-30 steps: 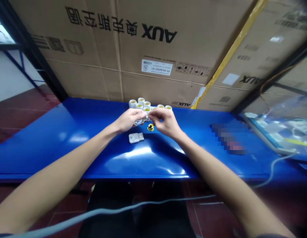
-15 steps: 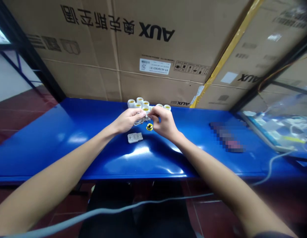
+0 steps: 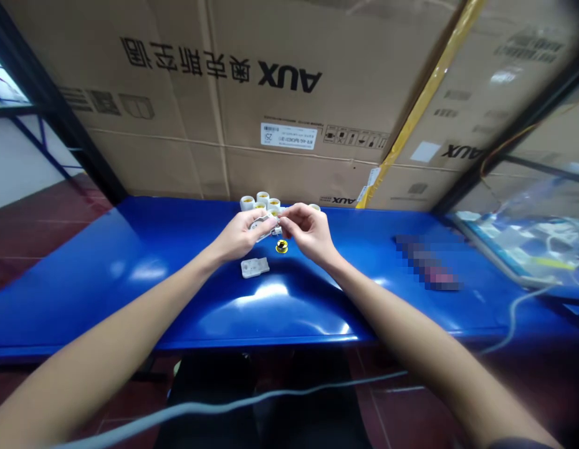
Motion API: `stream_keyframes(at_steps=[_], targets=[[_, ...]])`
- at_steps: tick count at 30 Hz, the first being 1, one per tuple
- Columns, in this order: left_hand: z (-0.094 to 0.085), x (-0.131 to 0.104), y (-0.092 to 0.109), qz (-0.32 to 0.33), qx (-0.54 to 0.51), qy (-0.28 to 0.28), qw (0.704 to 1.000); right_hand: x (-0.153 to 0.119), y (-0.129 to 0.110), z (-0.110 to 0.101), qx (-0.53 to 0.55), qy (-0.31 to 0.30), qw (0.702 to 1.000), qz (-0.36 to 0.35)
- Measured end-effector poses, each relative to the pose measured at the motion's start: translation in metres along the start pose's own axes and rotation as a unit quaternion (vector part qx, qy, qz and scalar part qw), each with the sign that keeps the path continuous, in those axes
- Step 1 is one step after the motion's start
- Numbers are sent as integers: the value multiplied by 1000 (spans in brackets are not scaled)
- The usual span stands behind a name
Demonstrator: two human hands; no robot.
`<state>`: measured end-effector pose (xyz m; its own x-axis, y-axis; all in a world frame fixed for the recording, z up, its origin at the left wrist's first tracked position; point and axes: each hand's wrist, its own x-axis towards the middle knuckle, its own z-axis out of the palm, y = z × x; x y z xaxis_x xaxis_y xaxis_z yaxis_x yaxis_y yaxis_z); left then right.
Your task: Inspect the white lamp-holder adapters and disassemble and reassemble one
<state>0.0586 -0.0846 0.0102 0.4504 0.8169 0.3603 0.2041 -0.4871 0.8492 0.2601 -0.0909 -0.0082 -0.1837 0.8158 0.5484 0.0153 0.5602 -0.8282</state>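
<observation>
My left hand (image 3: 237,237) grips a small white plastic housing (image 3: 261,231) above the blue table, the thumb lying over its face. At the right end of that housing my right hand (image 3: 312,232) is closed in a pinch. Whatever sits between its fingertips is too small to make out. Just below the fingers is a small yellow spool-like part (image 3: 282,248) with a dark centre. A pale grey, flat plastic cover (image 3: 255,268) lies on the table nearer to me. Several white round cups with yellow insides (image 3: 247,203) stand behind my hands, partly hidden by them.
Large cardboard boxes (image 3: 177,143) rise behind the blue table (image 3: 130,293). A blurred-out dark object (image 3: 427,265) lies on the right, near a tray of white items (image 3: 527,249). A grey cable (image 3: 224,405) runs across in front, below the table edge.
The view has tilted up slightly. The white housing in my left hand has turned so that more of its face shows. My right fingers stay pinched by its end.
</observation>
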Motion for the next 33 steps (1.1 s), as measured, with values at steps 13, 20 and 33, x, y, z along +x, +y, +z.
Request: stream_keyframes(at_steps=[13, 20, 33], targets=[[-1, -2, 6, 39, -18, 56, 998, 1, -1, 4, 138, 6, 988, 67], [-5, 3, -7, 18, -40, 91, 995, 7, -1, -10, -43, 5, 996, 77], [-11, 14, -26, -146, -271, 140, 941, 2, 2, -27, -338, -267, 903, -11]])
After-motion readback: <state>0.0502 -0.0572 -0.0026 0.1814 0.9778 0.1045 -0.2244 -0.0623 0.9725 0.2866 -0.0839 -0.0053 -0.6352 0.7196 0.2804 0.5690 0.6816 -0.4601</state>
